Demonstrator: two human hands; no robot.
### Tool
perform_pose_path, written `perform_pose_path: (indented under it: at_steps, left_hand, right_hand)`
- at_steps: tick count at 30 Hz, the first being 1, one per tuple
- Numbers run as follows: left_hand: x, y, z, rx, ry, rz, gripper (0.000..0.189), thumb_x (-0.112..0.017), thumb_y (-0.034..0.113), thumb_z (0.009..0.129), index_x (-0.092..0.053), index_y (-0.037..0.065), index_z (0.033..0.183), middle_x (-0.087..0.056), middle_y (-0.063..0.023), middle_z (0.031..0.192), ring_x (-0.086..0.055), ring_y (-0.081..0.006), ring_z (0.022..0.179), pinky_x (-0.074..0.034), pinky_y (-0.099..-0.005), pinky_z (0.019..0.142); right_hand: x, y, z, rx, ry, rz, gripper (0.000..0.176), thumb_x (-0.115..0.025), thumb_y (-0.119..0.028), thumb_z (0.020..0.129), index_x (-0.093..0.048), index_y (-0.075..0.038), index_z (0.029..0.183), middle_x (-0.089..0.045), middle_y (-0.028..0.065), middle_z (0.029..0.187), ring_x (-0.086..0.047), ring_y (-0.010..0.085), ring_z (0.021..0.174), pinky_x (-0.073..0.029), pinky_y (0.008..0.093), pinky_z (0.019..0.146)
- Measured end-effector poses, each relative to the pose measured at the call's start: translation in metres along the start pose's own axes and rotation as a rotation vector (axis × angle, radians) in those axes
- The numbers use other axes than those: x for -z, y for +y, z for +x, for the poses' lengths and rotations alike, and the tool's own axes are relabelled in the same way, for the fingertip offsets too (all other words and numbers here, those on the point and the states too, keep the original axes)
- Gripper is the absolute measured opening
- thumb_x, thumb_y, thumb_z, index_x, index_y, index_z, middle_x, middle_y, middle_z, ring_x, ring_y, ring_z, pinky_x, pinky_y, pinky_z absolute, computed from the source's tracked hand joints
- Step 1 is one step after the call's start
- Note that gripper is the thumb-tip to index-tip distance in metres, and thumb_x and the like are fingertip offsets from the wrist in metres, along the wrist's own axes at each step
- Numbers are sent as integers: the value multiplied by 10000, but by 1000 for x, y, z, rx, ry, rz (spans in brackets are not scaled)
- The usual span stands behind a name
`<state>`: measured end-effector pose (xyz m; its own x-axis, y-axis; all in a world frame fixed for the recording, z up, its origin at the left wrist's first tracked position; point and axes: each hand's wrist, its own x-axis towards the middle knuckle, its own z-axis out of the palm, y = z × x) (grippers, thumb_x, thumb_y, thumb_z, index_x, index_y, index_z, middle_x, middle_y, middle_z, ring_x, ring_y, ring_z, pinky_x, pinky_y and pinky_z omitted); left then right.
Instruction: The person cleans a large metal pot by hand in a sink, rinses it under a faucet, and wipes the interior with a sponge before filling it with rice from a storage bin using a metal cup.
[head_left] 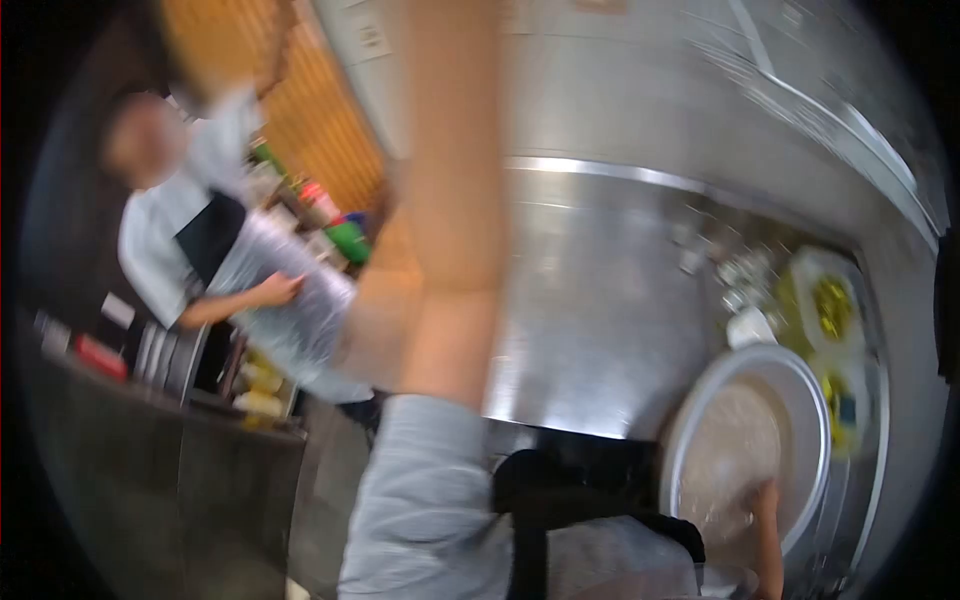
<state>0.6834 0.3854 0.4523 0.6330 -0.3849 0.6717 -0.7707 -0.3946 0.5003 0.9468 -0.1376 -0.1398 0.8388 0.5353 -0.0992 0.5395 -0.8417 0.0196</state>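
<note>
My left arm, in a grey sleeve, reaches straight up through the middle of the head view. Its hand lies beyond the top edge. At the lower right my right hand [765,505] dips inside the near right part of a large silvery basin [680,430]. Pale beige, cloudy contents [735,440] fill the basin, too blurred to name. The fingers of that hand are smeared and partly hidden, so I cannot make out whether they hold anything.
A stainless steel counter [600,300] spans the middle. Small glassy items [745,275] and a clear container with yellow things [832,305] sit beyond the basin. Another person [215,220] in a dark apron stands at the left, near a dark counter [180,450].
</note>
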Motion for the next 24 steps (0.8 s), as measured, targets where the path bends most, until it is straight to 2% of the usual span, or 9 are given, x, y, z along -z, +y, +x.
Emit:
perform_pose_path:
  at_steps: [3, 6, 8, 9, 11, 13, 16, 18, 24]
  left_hand:
    - [-44, -56, 34, 171, -333, 14, 411, -383, 409, 863, -552, 79, 1041, -581, -97, 953, -537, -222, 894, -424, -359, 803]
    - [-101, -128, 20, 320, -504, 34, 461, -361, 452, 865, -560, 82, 1053, -590, -90, 939, -552, -225, 862, -430, -349, 791]
    - [-154, -177, -30, 518, -592, 280, 737, -434, 637, 742, -537, -2, 1093, -568, -191, 1036, -539, -280, 969, -422, -374, 828]
    - [-187, -229, -55, 620, -797, 228, 905, -472, 676, 685, -415, -79, 1179, -432, -266, 1189, -468, -317, 1071, -375, -386, 894]
    - [-262, -305, -137, 663, -344, 181, 1039, -581, 588, 666, -138, -138, 1264, -286, -338, 1236, -400, -406, 1101, -326, -381, 943]
    - [-329, -352, -182, 843, 3, 35, 1038, -630, 515, 662, -110, -152, 1264, -312, -352, 1209, -366, -396, 1137, -286, -348, 974]
    - [-359, -332, -185, 995, 152, -339, 837, -652, 278, 666, -197, -75, 1273, -381, -285, 1188, -398, -340, 1120, -318, -336, 943]
    - [-365, -317, -178, 983, 318, -506, 723, -632, 151, 653, -279, -23, 1260, -442, -237, 1152, -428, -308, 1095, -340, -336, 917]
    - [-373, -317, -179, 993, 479, -707, 504, -575, 23, 621, -441, 25, 1107, -534, -116, 963, -489, -211, 956, -381, -306, 829]
  right_hand:
    - [19, -25, 42, -425, -19, 571, 411, -447, -255, 808, -514, 70, 1050, -544, 246, 1010, -538, 340, 931, -422, 387, 808]
    - [12, -36, 79, -169, -1, 390, 402, -374, -243, 844, -514, 85, 1029, -536, 262, 1019, -539, 346, 902, -417, 392, 778]
    - [0, -73, 102, -254, 177, 733, 383, -375, -231, 841, -527, 94, 977, -534, 269, 994, -535, 365, 858, -414, 402, 742]
    - [5, -94, 111, -141, 109, 578, 381, -376, -234, 842, -528, 94, 965, -538, 273, 966, -530, 374, 845, -409, 410, 735]
    - [11, -137, 121, 45, 72, 335, 373, -386, -237, 838, -530, 91, 944, -547, 281, 910, -522, 396, 826, -403, 420, 720]
    - [41, -200, 115, 72, 62, 454, 363, -396, -243, 832, -538, 75, 934, -558, 279, 856, -527, 398, 784, -406, 417, 696]
    - [15, -248, 91, 105, 106, 613, 364, -367, -261, 843, -563, 39, 911, -586, 217, 798, -556, 317, 679, -423, 390, 660]
    - [90, -289, 35, -55, -301, 1209, 389, -344, -296, 845, -563, 14, 930, -590, 159, 774, -564, 255, 677, -434, 380, 670]
    - [38, -228, -55, -66, -541, 1033, 385, -354, -274, 840, -503, 25, 1033, -547, 177, 891, -538, 255, 838, -416, 376, 757]
